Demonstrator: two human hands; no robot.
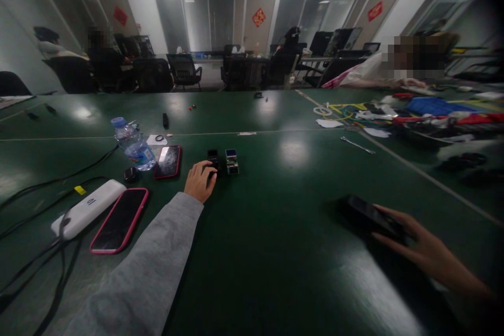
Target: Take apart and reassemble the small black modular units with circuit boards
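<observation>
My left hand (200, 180), in a grey sleeve, reaches forward over the green table (275, 252) and its fingers curl around a small black box (213, 160). A second small box with a blue top (232, 161) stands just right of it, untouched. My right hand (417, 244) lies low at the right with its fingers closed on a dark phone (370, 215) held just above the table.
Left of my arm lie a red-cased phone (168, 161), a pink-cased phone (119, 220), a white power bank (90, 207) with black cables, and a tipped water bottle (134, 145). Tools and coloured clutter (413, 115) fill the far right, where another person leans. Chairs line the back.
</observation>
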